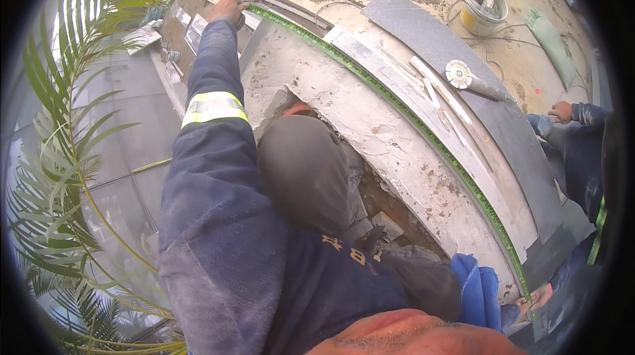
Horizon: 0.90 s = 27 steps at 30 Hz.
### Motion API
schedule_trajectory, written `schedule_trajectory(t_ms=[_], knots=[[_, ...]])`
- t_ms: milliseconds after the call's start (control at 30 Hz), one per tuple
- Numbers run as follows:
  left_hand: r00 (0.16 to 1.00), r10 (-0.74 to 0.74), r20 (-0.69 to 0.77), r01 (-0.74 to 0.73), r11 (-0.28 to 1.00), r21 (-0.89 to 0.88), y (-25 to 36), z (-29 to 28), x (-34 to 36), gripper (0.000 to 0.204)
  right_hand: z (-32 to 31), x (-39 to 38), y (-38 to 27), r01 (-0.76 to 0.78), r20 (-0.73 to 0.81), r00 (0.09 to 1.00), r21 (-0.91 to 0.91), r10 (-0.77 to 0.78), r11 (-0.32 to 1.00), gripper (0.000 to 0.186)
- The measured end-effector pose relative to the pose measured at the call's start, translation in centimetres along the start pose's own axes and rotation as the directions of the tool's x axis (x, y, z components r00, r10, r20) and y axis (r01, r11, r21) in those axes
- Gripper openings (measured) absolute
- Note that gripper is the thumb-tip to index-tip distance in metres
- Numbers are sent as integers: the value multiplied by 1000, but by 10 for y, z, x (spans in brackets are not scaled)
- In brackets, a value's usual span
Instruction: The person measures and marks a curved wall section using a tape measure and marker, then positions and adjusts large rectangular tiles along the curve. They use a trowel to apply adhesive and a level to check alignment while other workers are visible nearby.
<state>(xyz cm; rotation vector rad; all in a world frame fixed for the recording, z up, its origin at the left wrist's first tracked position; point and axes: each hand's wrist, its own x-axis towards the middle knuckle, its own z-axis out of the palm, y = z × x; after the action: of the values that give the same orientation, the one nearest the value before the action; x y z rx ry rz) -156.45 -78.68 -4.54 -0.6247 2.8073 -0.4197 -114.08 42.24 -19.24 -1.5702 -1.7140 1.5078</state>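
Observation:
My left arm reaches far forward, and my left hand [227,10] pinches the far end of a long bright green strip [397,100] with dark marks along it, like a measuring tape. The strip runs along a pale, mortar-crusted ledge [390,130] and appears curved in this lens. At its near right end, a hand [539,297] in a dark sleeve holds or touches it; the sleeve leads toward a person at the right edge. That person's other hand [562,112] is higher up. My right hand is out of view. A blue cloth [476,289] lies by the strip's near end.
Right of the strip lie pale offcuts [440,94] and a long grey slab [479,120], with a disc-bladed power tool [458,74] on it. Beyond stand a bucket [471,19] and a green cloth-like thing [552,44]. Cables cross the ground. Palm fronds [73,137] hang left.

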Motion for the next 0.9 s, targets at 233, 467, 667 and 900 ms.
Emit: schedule_trajectory(t_ms=[233, 467, 667, 900], knots=[[999, 34, -38, -30, 994, 110, 6, 31, 18, 46, 28, -7, -8, 1, 25, 1000, -34, 0, 999, 26], [998, 38, -52, -31, 992, 121, 19, 37, 24, 45, 39, -9, -14, 18, 29, 999, -46, -16, 999, 26], [999, 14, -44, -9, 995, 104, 17, 37, 23, 43, 57, -14, -24, 51, 43, 998, -71, -48, 996, 27], [1000, 16, -17, -16, 999, 36, 14, 34, 26, 43, 71, -47, -49, 114, 7, 993, -104, -114, 988, 28]])
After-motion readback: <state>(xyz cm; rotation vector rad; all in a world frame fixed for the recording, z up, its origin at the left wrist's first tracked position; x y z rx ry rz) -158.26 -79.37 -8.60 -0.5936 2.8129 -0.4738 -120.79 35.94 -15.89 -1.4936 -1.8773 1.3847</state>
